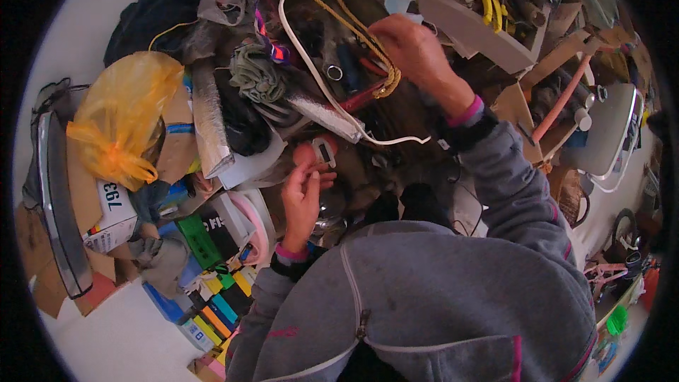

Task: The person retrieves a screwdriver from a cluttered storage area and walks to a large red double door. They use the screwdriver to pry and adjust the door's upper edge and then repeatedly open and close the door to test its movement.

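My left hand (303, 201) is low over the clutter at the centre, palm half turned up and fingers apart. Its fingertips are at a reddish-pink round object (305, 153) with a white and grey fitting (325, 151); whether they touch it I cannot tell. Farther off and to the right, my right hand (417, 53) has its fingers curled, and what they hold, if anything, is hidden. Beside those fingers runs a tan braided rope (387, 85), doubled into a loop. A white cable (311, 64) crosses the heap between my hands.
An orange-yellow plastic bag (124, 113), a silvery foil roll (212, 124) and crumpled grey-green cloth (256, 74) lie left. Colourful small boxes (219, 304) stand lower left. An open cardboard box (559, 71) with a pink tube (564, 97) and a white panel (602, 131) are right.
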{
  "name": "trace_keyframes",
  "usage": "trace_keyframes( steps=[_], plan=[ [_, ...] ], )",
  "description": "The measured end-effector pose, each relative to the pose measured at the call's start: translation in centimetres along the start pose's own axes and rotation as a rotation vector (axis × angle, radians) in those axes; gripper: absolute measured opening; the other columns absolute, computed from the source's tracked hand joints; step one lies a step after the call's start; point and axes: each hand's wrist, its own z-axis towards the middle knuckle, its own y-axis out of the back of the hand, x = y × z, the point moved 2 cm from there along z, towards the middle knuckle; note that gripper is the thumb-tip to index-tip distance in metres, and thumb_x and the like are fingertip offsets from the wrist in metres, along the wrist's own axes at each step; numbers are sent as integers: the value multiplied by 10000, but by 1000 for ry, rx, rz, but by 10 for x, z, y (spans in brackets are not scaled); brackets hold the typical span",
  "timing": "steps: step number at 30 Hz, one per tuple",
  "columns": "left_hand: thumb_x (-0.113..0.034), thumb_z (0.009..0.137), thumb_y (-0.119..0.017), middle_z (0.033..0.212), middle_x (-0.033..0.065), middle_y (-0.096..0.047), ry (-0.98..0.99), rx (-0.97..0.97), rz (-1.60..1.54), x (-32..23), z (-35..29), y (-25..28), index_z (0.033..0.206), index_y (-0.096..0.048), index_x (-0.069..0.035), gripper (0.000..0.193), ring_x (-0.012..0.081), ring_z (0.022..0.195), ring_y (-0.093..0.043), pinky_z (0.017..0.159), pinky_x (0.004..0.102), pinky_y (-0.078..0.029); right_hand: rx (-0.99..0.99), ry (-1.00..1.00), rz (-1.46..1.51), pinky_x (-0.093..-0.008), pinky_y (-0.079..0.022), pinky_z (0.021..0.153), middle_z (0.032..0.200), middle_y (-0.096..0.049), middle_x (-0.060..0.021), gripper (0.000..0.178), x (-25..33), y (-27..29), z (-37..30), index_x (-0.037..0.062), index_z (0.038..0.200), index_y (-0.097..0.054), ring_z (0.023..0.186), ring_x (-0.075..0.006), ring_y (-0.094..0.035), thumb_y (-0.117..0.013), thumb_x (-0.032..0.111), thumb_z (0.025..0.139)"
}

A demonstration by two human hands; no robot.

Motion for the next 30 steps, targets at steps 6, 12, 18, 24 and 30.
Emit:
trace_keyframes(
  steps=[6,12,18,24,30],
  plan=[
    [-87,992,-460,1106,151,-627,16,-62,-43,-2,-6,-7,1277,-481,38,312,221,935,-665,789,302,-543,754,150,-129,-430,-508,797,974,-676,-139,249,18,-43,10,106,1032,-692,928,-336,-637,-538,200,861],
    [-116,996,-466,1099,150,-625,25,-78,-66,-2,-12,-8,1287,-478,33,327,219,926,-665,776,295,-539,964,210,-66,-446,-496,823,978,-674,-163,283,15,-57,26,68,1042,-675,927,-367,-632,-521,208,850],
    [-123,996,-474,1113,158,-620,53,-89,-95,0,-11,-8,1290,-478,28,330,225,934,-663,784,301,-541,1081,184,-5,-446,-491,830,990,-668,-204,321,8,-79,26,42,1064,-667,939,-395,-626,-494,149,817],
    [-120,999,-470,1127,160,-618,53,-71,-91,-3,-11,-9,1295,-478,23,328,232,950,-662,796,307,-547,1025,119,-57,-436,-489,844,1019,-669,-200,320,10,-80,23,39,1080,-668,945,-380,-632,-496,135,828],
    [-114,999,-465,1119,154,-626,32,-72,-53,-1,-8,-9,1291,-488,14,319,221,948,-663,789,301,-547,856,157,52,-468,-498,807,944,-667,-216,246,10,-71,20,21,964,-684,902,-410,-632,-534,133,805]
  ],
)
